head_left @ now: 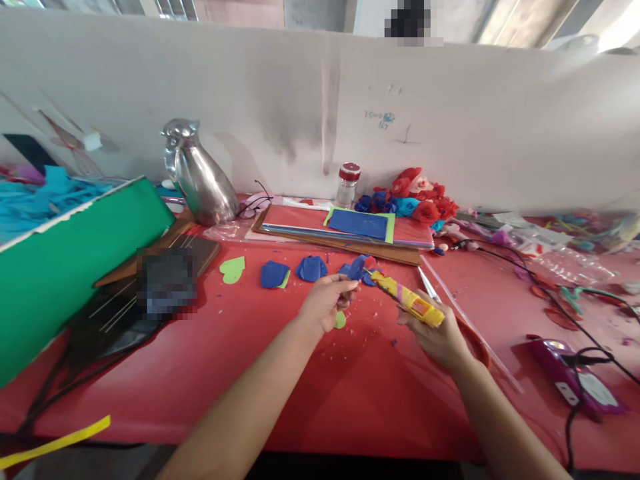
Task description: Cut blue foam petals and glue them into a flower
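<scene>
We're pinching a blue petal (356, 268) in the left hand (331, 303), grip narrow, holding it over the red table (240, 387). Right hand (443, 339) is wrapping around a yellow tool (410, 300), tip pointing at the petal; can't tell if it's touching. Blue pieces (312, 268) are lying just left of it, with a green heart (233, 270) beyond them. Paper stack (300, 221) is sitting behind, paper roses (425, 200) bunching up near its right end.

Over there, the red table (240, 373) bears a silver jug (204, 177). Blue petals (312, 268) lie near a green heart (233, 270).
</scene>
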`<move>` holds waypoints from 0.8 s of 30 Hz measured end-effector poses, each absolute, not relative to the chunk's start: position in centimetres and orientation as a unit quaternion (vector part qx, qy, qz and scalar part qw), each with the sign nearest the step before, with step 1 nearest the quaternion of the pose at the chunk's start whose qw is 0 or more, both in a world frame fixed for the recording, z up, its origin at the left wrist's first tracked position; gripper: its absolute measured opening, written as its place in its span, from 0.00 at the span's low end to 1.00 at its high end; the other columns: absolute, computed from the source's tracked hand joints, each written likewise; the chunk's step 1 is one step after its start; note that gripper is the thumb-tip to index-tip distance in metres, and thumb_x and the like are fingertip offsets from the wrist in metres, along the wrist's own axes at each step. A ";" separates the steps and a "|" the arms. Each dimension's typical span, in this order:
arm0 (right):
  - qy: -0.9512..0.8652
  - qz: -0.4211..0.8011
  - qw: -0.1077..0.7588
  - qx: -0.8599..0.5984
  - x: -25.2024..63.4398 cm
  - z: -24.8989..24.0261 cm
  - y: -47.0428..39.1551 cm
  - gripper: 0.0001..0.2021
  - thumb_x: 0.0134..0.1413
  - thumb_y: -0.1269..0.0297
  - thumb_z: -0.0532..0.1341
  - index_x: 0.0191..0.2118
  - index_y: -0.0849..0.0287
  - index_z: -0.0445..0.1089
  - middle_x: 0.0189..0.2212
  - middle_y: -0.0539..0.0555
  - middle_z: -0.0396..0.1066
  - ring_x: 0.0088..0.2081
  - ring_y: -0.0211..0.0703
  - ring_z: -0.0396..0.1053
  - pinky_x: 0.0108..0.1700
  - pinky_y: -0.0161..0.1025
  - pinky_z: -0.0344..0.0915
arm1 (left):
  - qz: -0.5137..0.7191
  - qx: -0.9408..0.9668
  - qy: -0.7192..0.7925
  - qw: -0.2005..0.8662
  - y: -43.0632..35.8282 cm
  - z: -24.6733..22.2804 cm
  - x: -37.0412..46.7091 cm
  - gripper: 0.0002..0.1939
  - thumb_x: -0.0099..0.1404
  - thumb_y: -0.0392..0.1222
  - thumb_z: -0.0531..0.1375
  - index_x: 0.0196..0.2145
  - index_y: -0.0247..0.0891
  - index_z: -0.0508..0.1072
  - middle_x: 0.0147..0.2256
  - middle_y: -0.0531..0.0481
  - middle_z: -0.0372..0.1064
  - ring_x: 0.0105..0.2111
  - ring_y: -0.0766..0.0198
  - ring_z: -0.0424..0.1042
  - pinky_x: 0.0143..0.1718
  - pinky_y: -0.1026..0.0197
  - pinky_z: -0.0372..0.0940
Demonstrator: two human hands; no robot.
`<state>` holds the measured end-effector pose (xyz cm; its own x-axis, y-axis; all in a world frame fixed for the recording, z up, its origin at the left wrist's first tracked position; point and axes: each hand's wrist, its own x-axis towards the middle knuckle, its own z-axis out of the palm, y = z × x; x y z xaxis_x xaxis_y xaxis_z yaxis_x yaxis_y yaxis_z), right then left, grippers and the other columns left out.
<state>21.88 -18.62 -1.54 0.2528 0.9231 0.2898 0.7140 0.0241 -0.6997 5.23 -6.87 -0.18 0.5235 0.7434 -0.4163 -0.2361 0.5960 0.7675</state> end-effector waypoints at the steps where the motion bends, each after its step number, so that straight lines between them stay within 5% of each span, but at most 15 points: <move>1: -0.603 0.136 0.389 -0.682 21.7 -1.4 -18.7 0.14 0.53 0.51 0.57 0.24 0.54 0.63 0.21 0.52 0.68 0.25 0.44 0.67 0.28 0.38 0.62 | 0.303 0.328 0.382 0.810 -6.8 -0.2 5.2 0.08 0.45 0.31 0.65 0.20 0.34 0.67 0.18 0.54 0.65 0.18 0.74 0.61 0.20 0.69 0.47; 24: -0.777 -0.095 0.204 -0.588 24.5 -1.1 -19.0 0.08 0.61 0.69 0.49 0.33 0.56 0.63 0.27 0.54 0.71 0.27 0.42 0.67 0.30 0.37 0.59 | 0.269 0.296 0.391 0.829 -6.6 0.1 5.2 0.07 0.46 0.29 0.63 0.17 0.33 0.68 0.17 0.53 0.65 0.15 0.76 0.59 0.16 0.69 0.44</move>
<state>24.53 -18.99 -1.07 -0.2261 0.8746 0.4289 0.9523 0.2911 -0.0916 5.17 -6.56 0.06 0.5495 0.6776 -0.4888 -0.2147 0.6799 0.7011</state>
